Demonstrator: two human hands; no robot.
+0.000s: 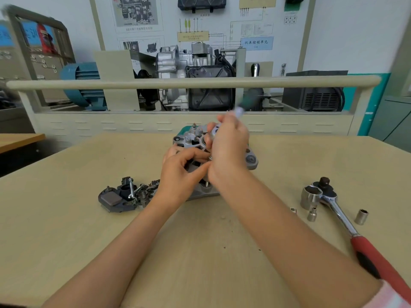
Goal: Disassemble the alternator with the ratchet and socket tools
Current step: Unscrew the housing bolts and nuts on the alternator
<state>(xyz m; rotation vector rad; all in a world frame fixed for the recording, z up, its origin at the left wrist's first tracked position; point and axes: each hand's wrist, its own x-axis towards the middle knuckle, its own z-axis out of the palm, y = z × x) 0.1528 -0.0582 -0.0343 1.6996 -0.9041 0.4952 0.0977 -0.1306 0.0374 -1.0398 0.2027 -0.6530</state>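
Head view: both hands busy on the alternator [250, 160] at mid-table.
Right hand [229, 150] curls round a blurred green-handled tool [249, 101]; left hand [180, 172] pinches at the housing. Ratchet [347, 223] and sockets [311, 196] lie well apart, right.

removed parts [124, 196] left of alternator [250, 160], ratchet [347, 221] right.

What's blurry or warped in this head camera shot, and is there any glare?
In the head view, the green-handled tool in the right hand is smeared by motion blur; the alternator and the left hand are fairly sharp. Wide-angle distortion bows the beige rail and softens the far left edge. Bright highlights sit on the ratchet shaft and the large socket. Lighting is even, shadows soft.
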